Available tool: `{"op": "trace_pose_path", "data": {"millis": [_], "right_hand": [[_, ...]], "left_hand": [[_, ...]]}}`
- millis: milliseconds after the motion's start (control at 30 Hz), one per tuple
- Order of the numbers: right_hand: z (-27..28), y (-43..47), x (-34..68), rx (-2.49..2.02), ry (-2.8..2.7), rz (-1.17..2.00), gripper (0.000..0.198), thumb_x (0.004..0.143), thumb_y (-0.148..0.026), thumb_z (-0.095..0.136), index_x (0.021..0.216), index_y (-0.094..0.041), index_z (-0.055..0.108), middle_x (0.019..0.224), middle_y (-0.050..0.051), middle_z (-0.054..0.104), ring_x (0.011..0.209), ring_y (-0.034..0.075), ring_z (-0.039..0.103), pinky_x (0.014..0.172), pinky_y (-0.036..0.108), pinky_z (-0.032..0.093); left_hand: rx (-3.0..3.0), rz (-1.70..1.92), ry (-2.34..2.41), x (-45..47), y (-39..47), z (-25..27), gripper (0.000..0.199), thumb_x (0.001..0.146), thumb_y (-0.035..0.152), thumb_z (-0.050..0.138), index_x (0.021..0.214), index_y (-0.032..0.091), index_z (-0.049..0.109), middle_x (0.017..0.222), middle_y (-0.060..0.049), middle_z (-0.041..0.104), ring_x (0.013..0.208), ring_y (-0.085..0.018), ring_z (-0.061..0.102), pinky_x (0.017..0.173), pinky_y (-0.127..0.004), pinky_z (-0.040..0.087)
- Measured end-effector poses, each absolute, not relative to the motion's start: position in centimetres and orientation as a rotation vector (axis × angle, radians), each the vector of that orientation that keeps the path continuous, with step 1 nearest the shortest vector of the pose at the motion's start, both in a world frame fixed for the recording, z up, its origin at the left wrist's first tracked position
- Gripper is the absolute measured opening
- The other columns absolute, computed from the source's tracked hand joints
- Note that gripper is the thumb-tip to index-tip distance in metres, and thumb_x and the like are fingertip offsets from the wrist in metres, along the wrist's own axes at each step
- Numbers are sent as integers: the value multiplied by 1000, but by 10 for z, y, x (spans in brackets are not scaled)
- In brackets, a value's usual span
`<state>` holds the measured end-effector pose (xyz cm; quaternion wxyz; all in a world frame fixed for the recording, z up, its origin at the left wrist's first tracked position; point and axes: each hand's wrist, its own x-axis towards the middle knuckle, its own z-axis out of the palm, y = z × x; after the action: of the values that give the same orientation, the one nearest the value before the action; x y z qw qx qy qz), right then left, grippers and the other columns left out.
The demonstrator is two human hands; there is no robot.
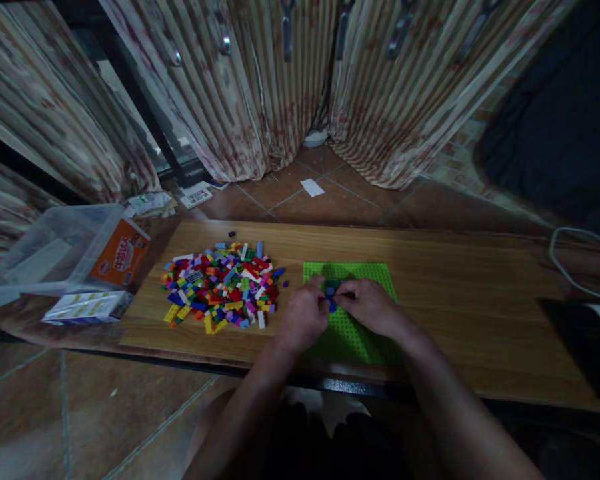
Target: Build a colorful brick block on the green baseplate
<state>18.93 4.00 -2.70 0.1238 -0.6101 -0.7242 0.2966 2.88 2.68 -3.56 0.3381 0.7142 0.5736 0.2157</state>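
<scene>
The desk [460,307] has a flat, wood-grain top with a long, rectangular form and a dark front edge. A mixed pile of multicolored toy bricks [220,287] lies on the left portion. One black brick [231,234] sits apart, behind the pile. A blue brick [279,272] and a purple brick [285,285] lie at its right side. A green studded baseplate [353,337] lies flat near the middle.

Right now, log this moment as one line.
left hand: at blue blocks; right hand: at same blocks; beneath: green board; left of board: colorful block pile
</scene>
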Motion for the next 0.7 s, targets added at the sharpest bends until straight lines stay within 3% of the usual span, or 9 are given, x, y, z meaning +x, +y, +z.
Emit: {"op": "trace_pose_path", "data": {"millis": [500, 700], "right_hand": [[-25, 38, 187, -1800, -2061, 841, 21, 79, -24, 56, 66, -22, 72, 56, -1, 61, 54, 13, 53, 53, 26, 32], [-24, 39, 186, -1857, -2060, 862, 21, 79, -25, 55, 67, -21, 71, 55, -1, 60, 53, 13, 51, 53, 26, 31]], "left_hand": [[1819, 650, 1520, 34, 27, -39, 43, 80, 11, 52, 122, 15, 57, 93, -7, 74, 92, -20, 70, 90, -31, 52], [1782, 646, 1530, 35, 30, -38, 44, 78, 9, 52, 121, 12, 59, 90, -8, 75, 82, -20, 70, 85, -31, 53]]}}
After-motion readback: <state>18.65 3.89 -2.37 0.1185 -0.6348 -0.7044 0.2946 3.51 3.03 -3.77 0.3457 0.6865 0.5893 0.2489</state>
